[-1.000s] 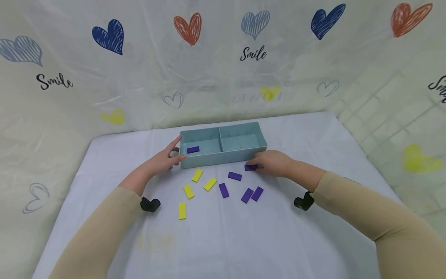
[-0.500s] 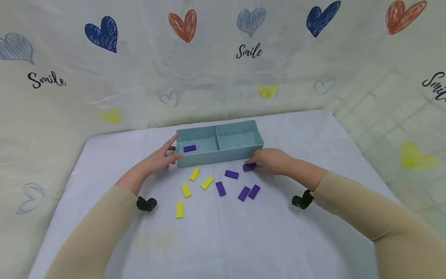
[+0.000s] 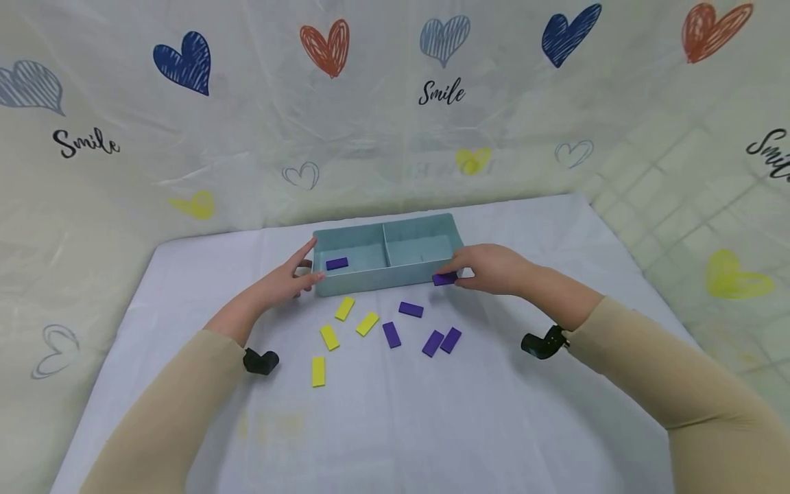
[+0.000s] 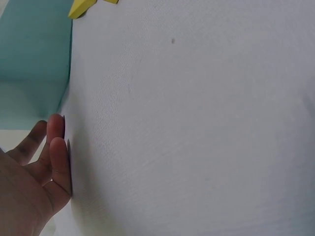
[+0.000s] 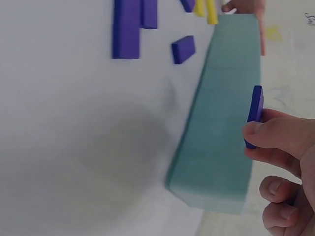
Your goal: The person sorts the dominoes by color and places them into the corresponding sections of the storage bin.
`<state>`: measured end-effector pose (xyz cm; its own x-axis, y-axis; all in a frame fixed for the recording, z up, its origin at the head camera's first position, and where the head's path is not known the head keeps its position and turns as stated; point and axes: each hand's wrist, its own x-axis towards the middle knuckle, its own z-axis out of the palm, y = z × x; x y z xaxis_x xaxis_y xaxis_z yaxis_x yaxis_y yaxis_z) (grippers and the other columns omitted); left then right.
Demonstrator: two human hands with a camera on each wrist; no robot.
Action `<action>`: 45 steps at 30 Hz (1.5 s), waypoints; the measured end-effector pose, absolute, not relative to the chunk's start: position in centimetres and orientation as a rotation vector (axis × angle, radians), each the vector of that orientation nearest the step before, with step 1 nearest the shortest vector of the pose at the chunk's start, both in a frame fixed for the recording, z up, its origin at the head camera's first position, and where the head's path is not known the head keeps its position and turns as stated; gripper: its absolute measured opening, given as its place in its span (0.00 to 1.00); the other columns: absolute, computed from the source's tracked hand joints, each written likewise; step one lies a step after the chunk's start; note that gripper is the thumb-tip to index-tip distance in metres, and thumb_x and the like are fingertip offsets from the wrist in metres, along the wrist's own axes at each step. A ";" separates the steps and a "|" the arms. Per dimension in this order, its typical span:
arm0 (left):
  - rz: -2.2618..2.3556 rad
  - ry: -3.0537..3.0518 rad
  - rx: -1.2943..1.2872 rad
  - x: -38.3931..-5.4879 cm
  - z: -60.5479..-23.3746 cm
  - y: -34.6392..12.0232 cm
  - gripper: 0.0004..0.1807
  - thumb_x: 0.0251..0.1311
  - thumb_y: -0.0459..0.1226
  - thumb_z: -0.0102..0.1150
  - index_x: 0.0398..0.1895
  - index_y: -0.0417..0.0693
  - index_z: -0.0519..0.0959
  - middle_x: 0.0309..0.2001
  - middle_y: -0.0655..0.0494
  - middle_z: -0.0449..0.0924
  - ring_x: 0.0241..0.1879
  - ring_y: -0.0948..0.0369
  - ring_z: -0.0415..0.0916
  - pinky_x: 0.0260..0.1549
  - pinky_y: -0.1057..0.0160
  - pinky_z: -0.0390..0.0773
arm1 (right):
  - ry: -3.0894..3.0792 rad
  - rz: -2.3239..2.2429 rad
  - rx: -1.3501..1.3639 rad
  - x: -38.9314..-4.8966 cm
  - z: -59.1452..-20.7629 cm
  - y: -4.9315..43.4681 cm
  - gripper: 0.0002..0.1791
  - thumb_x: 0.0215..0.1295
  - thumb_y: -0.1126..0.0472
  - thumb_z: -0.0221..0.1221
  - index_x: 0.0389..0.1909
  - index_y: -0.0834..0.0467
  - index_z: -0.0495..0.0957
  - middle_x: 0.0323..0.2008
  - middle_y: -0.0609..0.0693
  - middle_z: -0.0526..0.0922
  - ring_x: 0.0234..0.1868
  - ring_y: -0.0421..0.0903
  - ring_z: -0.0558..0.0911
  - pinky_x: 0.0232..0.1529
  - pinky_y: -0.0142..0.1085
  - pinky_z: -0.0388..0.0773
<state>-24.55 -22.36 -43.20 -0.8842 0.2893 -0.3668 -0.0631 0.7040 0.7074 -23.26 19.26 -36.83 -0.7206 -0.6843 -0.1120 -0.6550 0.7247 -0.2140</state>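
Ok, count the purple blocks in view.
6 purple blocks: one in the left compartment of the box, one pinched by the right hand, four on the white tablecloth. The box's front wall could hide more.

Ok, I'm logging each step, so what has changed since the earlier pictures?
The right-hand grip has lifted a purple block off the white table, toward the near right corner of the box. Unchanged: the left-hand grip at the box's left end, the purple block inside, and the loose purple blocks and yellow blocks.

The left wrist view's edges cut off the teal box, the left hand and two yellow pieces.
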 end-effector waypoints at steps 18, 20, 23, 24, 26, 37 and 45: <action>1.043 2.482 0.185 -24.5 -43.6 -22.5 0.45 0.69 0.60 0.50 0.74 0.89 0.28 0.75 0.43 0.52 0.56 0.48 0.73 0.51 0.51 0.75 | 2.723 -0.274 -0.953 -25.2 -34.0 16.4 0.21 0.66 0.60 0.63 0.59 0.43 0.81 0.52 0.44 0.83 0.54 0.47 0.79 0.50 0.44 0.78; 1.044 2.480 0.180 -24.5 -43.6 -22.4 0.46 0.68 0.60 0.50 0.74 0.88 0.28 0.75 0.42 0.52 0.56 0.48 0.73 0.51 0.51 0.75 | 2.727 -0.269 -0.943 -25.6 -33.9 15.8 0.21 0.67 0.58 0.63 0.60 0.42 0.81 0.52 0.44 0.83 0.54 0.46 0.79 0.50 0.44 0.78; 1.047 2.474 0.172 -24.3 -43.5 -22.4 0.46 0.68 0.61 0.51 0.74 0.88 0.28 0.75 0.42 0.52 0.57 0.47 0.73 0.52 0.50 0.74 | 2.725 -0.274 -0.946 -26.1 -33.7 14.9 0.21 0.67 0.57 0.63 0.60 0.41 0.81 0.55 0.43 0.82 0.58 0.46 0.78 0.54 0.45 0.77; 1.049 2.473 0.173 -24.4 -43.5 -22.4 0.46 0.68 0.61 0.51 0.74 0.88 0.28 0.75 0.42 0.52 0.57 0.47 0.73 0.53 0.49 0.74 | 2.727 -0.276 -0.947 -26.3 -33.7 14.6 0.21 0.67 0.57 0.63 0.60 0.41 0.81 0.55 0.43 0.82 0.59 0.46 0.77 0.56 0.45 0.76; 1.049 2.472 0.173 -24.5 -43.6 -22.5 0.46 0.67 0.62 0.51 0.74 0.89 0.28 0.75 0.42 0.52 0.57 0.47 0.73 0.53 0.49 0.74 | 2.725 -0.279 -0.960 -26.7 -33.5 13.9 0.20 0.68 0.57 0.62 0.60 0.40 0.81 0.56 0.42 0.82 0.60 0.46 0.77 0.57 0.45 0.75; 1.064 2.467 0.179 -24.6 -43.7 -22.4 0.46 0.68 0.60 0.51 0.75 0.87 0.29 0.75 0.43 0.53 0.57 0.47 0.73 0.56 0.47 0.73 | 2.695 -0.295 -1.023 -28.2 -32.9 9.7 0.20 0.68 0.57 0.61 0.60 0.40 0.80 0.53 0.43 0.81 0.55 0.45 0.78 0.51 0.41 0.76; 1.078 2.466 0.190 -24.5 -43.5 -22.3 0.46 0.70 0.57 0.51 0.76 0.84 0.29 0.75 0.41 0.52 0.58 0.45 0.73 0.57 0.45 0.73 | 2.670 -0.185 -1.012 -28.9 -32.5 7.0 0.22 0.68 0.58 0.62 0.61 0.40 0.79 0.52 0.43 0.81 0.55 0.45 0.78 0.53 0.42 0.75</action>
